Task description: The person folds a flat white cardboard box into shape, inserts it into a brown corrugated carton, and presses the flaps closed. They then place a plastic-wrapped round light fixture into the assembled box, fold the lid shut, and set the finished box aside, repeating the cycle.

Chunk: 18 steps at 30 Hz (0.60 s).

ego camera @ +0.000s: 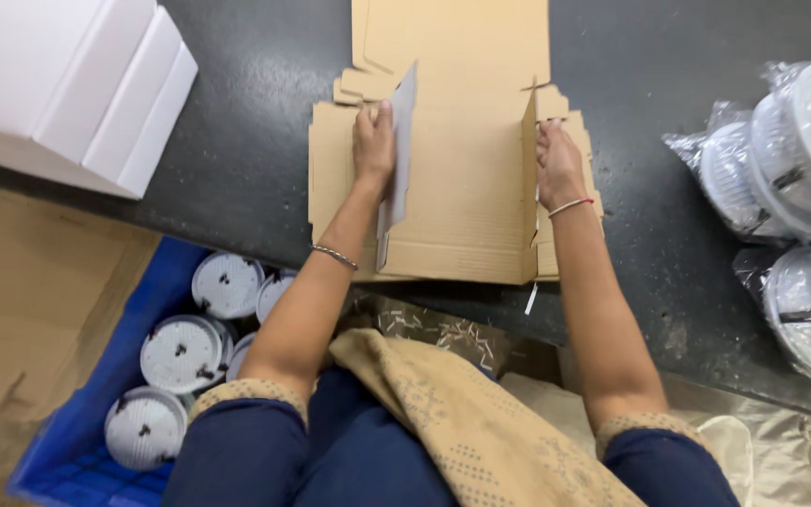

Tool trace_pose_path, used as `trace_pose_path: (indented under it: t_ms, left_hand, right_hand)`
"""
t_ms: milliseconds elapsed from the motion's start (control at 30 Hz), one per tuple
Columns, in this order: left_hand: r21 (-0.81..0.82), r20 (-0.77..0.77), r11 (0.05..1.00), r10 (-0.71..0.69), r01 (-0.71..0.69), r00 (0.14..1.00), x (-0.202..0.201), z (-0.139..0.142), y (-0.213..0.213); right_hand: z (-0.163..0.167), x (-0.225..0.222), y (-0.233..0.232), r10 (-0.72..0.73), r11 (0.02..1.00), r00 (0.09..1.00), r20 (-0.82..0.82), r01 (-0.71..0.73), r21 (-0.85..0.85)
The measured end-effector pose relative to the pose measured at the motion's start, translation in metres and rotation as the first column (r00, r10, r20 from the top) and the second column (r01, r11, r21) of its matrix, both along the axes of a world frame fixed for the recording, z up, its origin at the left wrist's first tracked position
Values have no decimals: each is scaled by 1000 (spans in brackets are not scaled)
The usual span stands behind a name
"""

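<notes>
A flat brown cardboard box blank (466,188) lies on the dark worktop (246,141) in front of me. My left hand (374,145) presses against the blank's left side flap, which stands raised with its white face showing. My right hand (558,167) rests on the right side flap, which is also folded upright. Both wrists wear thin bangles. The blank's far panel stretches away flat towards the top of the view.
A white folded carton (68,84) sits at the far left of the worktop. Plastic-wrapped round white items (790,169) pile at the right. Below left, a blue crate (96,422) holds several round white discs. Brown cardboard (21,300) lies beside the crate.
</notes>
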<state>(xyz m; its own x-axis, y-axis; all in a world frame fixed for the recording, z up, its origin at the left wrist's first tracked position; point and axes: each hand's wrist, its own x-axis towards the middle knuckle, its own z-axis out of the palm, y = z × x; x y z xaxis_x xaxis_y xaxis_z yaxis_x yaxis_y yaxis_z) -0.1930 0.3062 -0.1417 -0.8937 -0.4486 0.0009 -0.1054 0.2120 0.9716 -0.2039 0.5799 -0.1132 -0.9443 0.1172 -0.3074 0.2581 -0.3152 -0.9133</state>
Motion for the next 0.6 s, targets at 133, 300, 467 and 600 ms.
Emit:
trace_pose_path:
  t_ms: [133,300,467,600]
  left_hand:
    - [649,-49,757,-68,84,996,-22,5,-3]
    - [-106,-121,992,-76,64,990,-15,0,4]
    - [-612,69,754,-247,237,966,-8,-6,9]
    - [-805,38,549,-330,225,943,-10,-11,5]
  right_hand:
    - [-6,-7,-3,40,999,999,-34,-39,20]
    - [-31,0,-20,12,984,958,-288,41,176]
    - [-42,5,-47,130,320,963,-234,183,930]
    - [-41,9,-59,255,18,954,-156,157,987]
